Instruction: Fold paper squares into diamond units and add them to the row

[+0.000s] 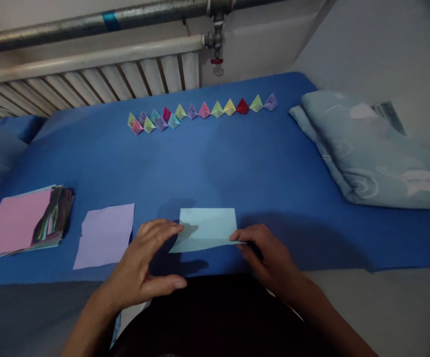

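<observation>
A light blue paper sheet (208, 225) lies on the blue cloth in front of me, its near edge lifted a little and a crease running across it. My right hand (261, 248) pinches the sheet's near right corner between thumb and fingers. Beside the left edge is my left hand (150, 263), thumb spread away from the fingers, with nothing held; its fingertips are close to the paper, and whether they touch it I cannot tell. A purple sheet (105, 235) lies flat to the left of that hand.
Farther left sits a stack of coloured paper with a pink sheet (22, 220) on top. Several small folded paper pieces (204, 110) form rows near the far edge. A folded patterned blanket (374, 153) rests at the right. A radiator (118, 82) stands behind.
</observation>
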Demonstrator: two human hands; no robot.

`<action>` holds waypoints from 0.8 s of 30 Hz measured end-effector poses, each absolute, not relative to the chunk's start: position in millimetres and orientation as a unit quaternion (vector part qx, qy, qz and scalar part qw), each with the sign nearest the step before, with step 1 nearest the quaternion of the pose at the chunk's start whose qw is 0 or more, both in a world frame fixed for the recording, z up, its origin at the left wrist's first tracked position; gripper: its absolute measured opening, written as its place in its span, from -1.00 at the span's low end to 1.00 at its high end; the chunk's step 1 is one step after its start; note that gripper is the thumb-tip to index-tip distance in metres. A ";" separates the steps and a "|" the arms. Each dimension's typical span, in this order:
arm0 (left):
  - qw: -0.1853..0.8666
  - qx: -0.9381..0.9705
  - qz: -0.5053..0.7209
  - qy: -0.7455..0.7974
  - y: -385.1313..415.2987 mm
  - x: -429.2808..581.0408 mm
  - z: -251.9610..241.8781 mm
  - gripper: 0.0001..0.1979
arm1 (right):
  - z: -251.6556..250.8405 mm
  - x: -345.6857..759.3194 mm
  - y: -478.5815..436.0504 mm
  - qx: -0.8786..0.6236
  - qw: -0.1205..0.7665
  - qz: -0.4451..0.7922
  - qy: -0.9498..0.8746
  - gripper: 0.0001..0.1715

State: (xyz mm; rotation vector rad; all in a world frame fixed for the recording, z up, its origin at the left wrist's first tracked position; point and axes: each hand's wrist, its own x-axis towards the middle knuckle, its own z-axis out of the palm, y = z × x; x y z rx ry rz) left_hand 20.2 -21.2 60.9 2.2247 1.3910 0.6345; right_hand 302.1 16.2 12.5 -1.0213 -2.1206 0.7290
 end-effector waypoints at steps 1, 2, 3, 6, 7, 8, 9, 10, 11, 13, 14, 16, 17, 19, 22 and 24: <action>0.239 0.794 0.219 0.514 -20.2 24.7 54.9 -0.34 | 13.0 301.1 16.2 -0.406 0.326 0.276 -0.808 -0.84; 0.246 0.782 0.214 0.532 -18.9 28.4 48.4 -0.40 | 13.6 299.8 16.4 -0.421 0.322 0.267 -0.805 -0.86; 0.246 0.767 0.215 0.552 -17.3 31.6 41.8 -0.49 | 14.0 298.1 16.9 -0.435 0.322 0.256 -0.801 -0.87; 0.219 0.716 0.245 0.616 -11.2 40.9 25.3 -0.70 | 14.1 292.9 19.6 -0.470 0.326 0.226 -0.788 -0.77; 0.209 0.702 0.248 0.635 -9.2 43.8 22.0 -0.70 | 13.7 291.4 20.8 -0.481 0.323 0.221 -0.784 -0.70; 0.200 0.691 0.245 0.650 -7.2 46.5 20.0 -0.69 | 13.0 290.1 22.1 -0.491 0.317 0.218 -0.781 -0.63; 0.194 0.685 0.239 0.661 -5.5 48.8 19.0 -0.67 | 12.0 289.1 23.4 -0.501 0.312 0.214 -0.778 -0.57; 0.187 0.681 0.232 0.669 -4.0 50.6 18.6 -0.65 | 10.9 288.3 24.8 -0.510 0.306 0.208 -0.776 -0.52; 0.179 0.679 0.226 0.675 -2.9 52.0 18.5 -0.65 | 9.8 287.6 26.1 -0.517 0.299 0.202 -0.776 -0.50; 0.159 0.680 0.220 0.681 -1.5 53.5 17.6 -0.62 | 8.1 286.5 28.5 -0.528 0.282 0.190 -0.778 -0.48; 0.147 0.681 0.220 0.683 -1.1 53.9 16.6 -0.59 | 7.8 286.1 29.5 -0.530 0.270 0.186 -0.782 -0.48; 0.112 0.687 0.221 0.684 -1.1 54.6 14.0 -0.50 | 8.3 285.3 31.4 -0.530 0.250 0.178 -0.790 -0.50; 0.087 0.691 0.220 0.683 -1.3 55.2 12.9 -0.46 | 9.1 285.0 32.2 -0.528 0.241 0.175 -0.795 -0.52; 0.020 0.706 0.216 0.675 -2.1 57.9 12.4 -0.50 | 11.2 284.5 33.9 -0.524 0.222 0.164 -0.806 -0.54; -0.029 0.780 0.220 0.585 -4.0 66.4 15.2 -0.74 | 14.3 283.4 36.6 -0.527 0.192 0.147 -0.815 -0.58; 0.008 0.841 0.222 0.493 -5.5 73.9 17.6 -0.74 | 16.4 282.4 38.0 -0.523 0.185 0.146 -0.819 -0.63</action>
